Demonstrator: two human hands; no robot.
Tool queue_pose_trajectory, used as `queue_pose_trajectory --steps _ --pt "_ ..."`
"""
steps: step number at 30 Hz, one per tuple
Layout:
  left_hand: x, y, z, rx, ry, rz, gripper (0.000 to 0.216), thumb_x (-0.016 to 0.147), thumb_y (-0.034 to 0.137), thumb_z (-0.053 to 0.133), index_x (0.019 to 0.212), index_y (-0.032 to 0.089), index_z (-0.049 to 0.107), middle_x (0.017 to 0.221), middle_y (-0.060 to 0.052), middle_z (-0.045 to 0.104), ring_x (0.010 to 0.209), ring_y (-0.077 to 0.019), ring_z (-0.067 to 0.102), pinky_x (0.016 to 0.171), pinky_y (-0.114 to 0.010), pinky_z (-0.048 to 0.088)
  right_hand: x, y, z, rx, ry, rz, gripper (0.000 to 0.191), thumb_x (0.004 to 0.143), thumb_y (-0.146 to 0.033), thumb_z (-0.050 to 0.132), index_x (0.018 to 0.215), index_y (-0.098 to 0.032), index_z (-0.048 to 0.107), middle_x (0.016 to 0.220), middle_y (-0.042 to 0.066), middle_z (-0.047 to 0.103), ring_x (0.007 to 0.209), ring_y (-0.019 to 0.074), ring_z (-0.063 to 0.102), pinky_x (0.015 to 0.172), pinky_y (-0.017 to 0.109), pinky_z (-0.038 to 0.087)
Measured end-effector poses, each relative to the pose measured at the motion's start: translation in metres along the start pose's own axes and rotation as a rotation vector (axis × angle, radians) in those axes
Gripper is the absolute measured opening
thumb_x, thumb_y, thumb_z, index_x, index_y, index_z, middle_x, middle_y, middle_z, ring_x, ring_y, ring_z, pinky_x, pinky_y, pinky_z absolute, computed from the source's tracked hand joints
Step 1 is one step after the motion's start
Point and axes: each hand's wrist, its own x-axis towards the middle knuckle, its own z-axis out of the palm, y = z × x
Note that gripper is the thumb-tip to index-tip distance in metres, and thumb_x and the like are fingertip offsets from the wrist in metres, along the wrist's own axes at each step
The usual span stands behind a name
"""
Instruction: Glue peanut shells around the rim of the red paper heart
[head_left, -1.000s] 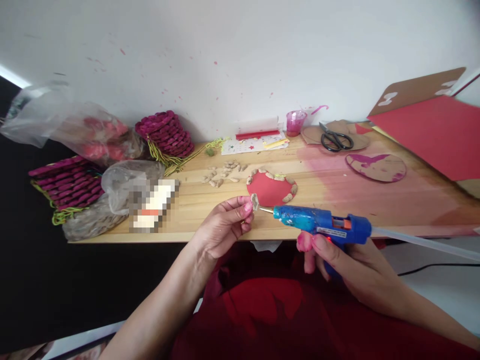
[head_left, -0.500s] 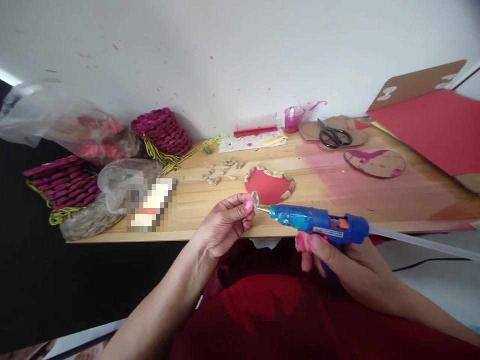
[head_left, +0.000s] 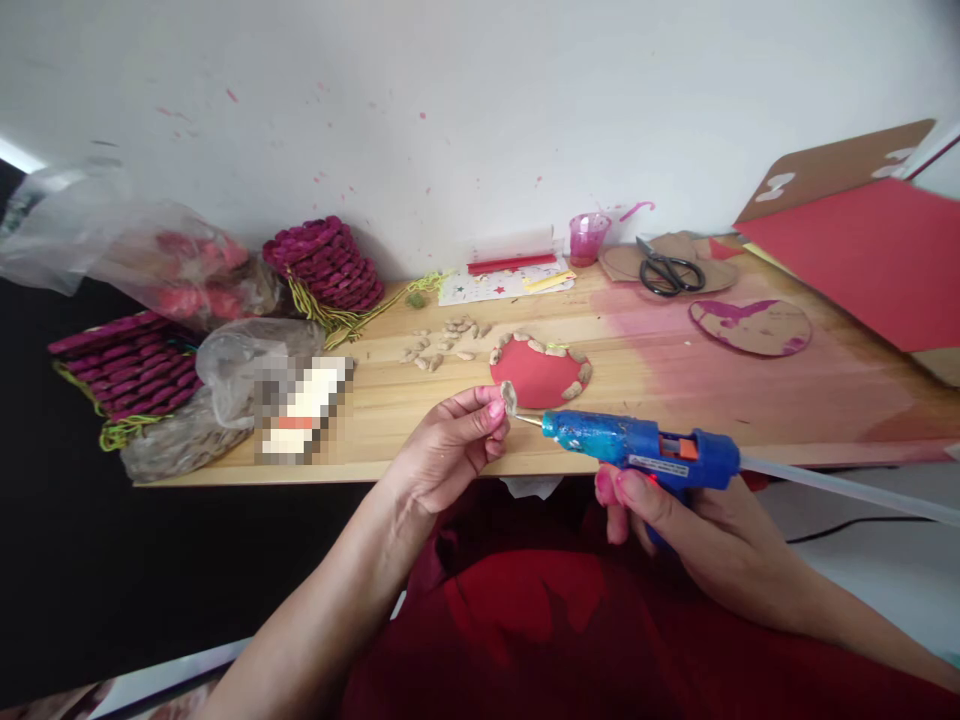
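My left hand (head_left: pixel 465 440) pinches a peanut shell (head_left: pixel 509 398) between thumb and forefinger, above the table's front edge. My right hand (head_left: pixel 675 520) is wrapped round the handle of a blue glue gun (head_left: pixel 604 437), whose metal nozzle points left at the shell, touching or very close to it. A clear glue stick (head_left: pixel 840 486) juts from the gun's back. Just behind the shell lies a red oval card (head_left: pixel 529 372) with peanut shells along its top and right rim. Loose peanut shells (head_left: pixel 450 340) are scattered to the left of the card.
Purple woven pieces (head_left: pixel 326 270) and plastic bags (head_left: pixel 240 370) stand at the left. Black scissors (head_left: pixel 670 270) lie on cardboard at the back, near a pink-stained cup (head_left: pixel 588 238). A paint-marked cardboard oval (head_left: pixel 750 330) and large red sheets (head_left: pixel 870 260) are at the right.
Both hands stay almost in place. The glue gun has shifted very slightly to the right, and the held peanut shell slightly to the left.
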Motion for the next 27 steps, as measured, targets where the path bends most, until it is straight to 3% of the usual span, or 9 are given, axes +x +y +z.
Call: queue_pose_trajectory --steps 22,27 --pt "0.003 0.003 0.002 0.009 -0.033 -0.024 0.021 0.068 0.018 0.089 0.076 0.012 0.070 0.066 0.002 0.053 0.059 -0.0052 0.046 0.052 -0.014 0.041 0.005 -0.002 0.000 0.008 0.036 -0.019 0.036 0.100 -0.046 0.051 0.077 -0.023 0.067 0.071 0.002 0.068 0.056 0.0119 0.057 0.048 0.025 0.044" --pt "0.005 0.003 0.001 0.081 0.018 0.001 0.025 0.064 0.021 0.091 0.077 0.013 0.071 0.067 0.002 0.056 0.059 -0.0050 0.049 0.054 -0.015 0.042 0.011 0.002 0.001 0.173 0.118 0.045 0.035 0.099 -0.051 0.053 0.083 -0.023 0.066 0.069 0.002 0.067 0.052 0.0124 0.058 0.047 0.026 0.046"
